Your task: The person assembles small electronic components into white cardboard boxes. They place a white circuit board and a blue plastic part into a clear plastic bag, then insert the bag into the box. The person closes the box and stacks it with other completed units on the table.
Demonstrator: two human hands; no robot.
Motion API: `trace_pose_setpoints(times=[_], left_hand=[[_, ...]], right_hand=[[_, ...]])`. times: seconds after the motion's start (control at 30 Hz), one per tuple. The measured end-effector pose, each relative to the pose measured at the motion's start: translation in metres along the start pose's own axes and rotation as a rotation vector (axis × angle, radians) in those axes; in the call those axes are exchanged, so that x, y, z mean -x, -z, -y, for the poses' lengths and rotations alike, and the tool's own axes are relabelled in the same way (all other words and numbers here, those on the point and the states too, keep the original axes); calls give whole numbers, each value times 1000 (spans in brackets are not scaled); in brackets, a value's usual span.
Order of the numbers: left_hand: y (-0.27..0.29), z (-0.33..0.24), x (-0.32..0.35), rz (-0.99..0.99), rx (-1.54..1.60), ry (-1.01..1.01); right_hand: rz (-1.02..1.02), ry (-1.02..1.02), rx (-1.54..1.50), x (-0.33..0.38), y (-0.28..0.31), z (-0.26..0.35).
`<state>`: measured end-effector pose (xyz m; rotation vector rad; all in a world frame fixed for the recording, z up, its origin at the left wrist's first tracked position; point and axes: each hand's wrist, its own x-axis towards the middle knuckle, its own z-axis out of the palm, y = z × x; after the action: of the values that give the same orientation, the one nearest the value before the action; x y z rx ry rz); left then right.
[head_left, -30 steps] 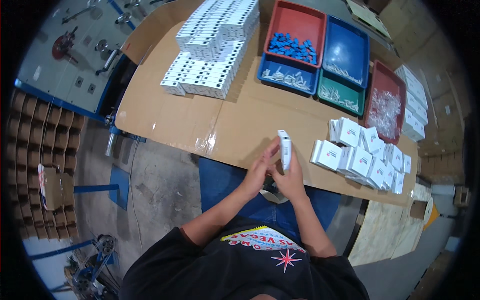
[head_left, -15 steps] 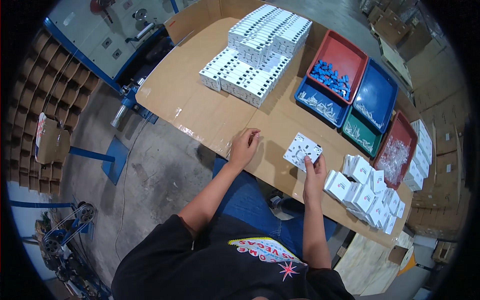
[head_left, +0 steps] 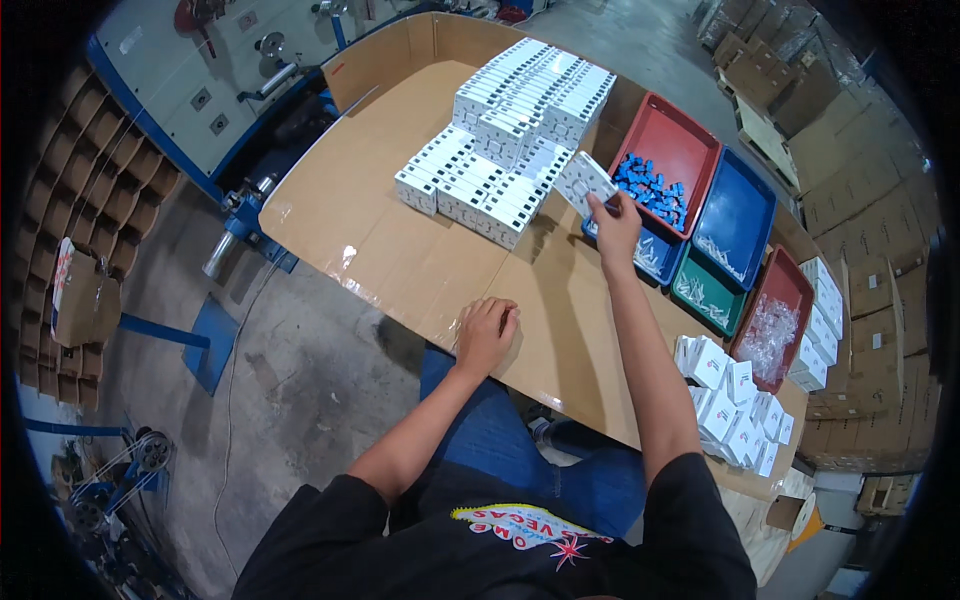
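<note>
My right hand (head_left: 618, 232) is closed on the lower edge of a white square plate (head_left: 582, 182) with small dark slots and markings. It holds the plate tilted up, over the space between the stacked rows and the trays. Close to its left stand stacked rows of similar white plates (head_left: 470, 205), on edge and in two levels. At the table's near edge rests my left hand (head_left: 487, 337), its fingers curled in; whatever they may hold is hidden. Both hands are above the cardboard-covered table (head_left: 400, 240).
On the right are a red tray (head_left: 690, 135) of blue parts, blue (head_left: 745, 190) and green trays (head_left: 690, 262) with small white pieces, and a dark red tray (head_left: 787, 265) of clear bags. White boxes (head_left: 735, 415) pile up nearer me. A machine (head_left: 240, 90) stands beyond the table's left.
My right hand has carried the white plate forward and away from me, up to the stacked rows. My left hand has come slightly back toward me, its fingers more curled.
</note>
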<state>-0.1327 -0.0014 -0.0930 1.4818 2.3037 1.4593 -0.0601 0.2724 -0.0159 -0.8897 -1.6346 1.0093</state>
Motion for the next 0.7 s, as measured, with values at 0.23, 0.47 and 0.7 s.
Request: trace_pose_setpoints(times=[0.23, 0.47, 0.7], left_hand=[[-1, 0, -1, -2, -12, -13], [1, -5, -1, 21, -30, -5], [0, -4, 0, 21, -48, -15]], right_hand=[[-119, -9, 123, -82, -47, -35], [-163, 49, 252, -107, -64, -53], [-177, 14, 200, -112, -78, -51]])
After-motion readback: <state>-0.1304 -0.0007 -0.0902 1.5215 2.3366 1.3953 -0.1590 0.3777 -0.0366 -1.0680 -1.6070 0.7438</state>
